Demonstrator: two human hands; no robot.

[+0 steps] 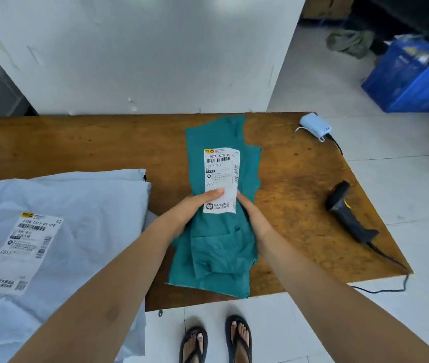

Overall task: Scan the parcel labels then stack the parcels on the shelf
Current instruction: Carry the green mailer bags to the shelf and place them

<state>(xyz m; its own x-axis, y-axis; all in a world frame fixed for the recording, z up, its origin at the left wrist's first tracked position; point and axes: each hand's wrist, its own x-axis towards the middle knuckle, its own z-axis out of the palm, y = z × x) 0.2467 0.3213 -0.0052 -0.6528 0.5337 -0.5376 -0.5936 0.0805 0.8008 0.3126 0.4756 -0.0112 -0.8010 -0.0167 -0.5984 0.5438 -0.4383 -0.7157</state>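
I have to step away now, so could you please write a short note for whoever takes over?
Left hand grips the teal parcel, thumb on its label.
Right hand grips its right edge.
Parcel is label up over the table.
Scanner lies at the right, unheld.
Pale parcels piled at left.
No shelf in view.
Done: cannot tell.
Left: scan, then shelve.

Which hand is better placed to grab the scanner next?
Right. The scanner lies right of the teal parcel, nearer the right hand; the left hand can hold the parcel alone.
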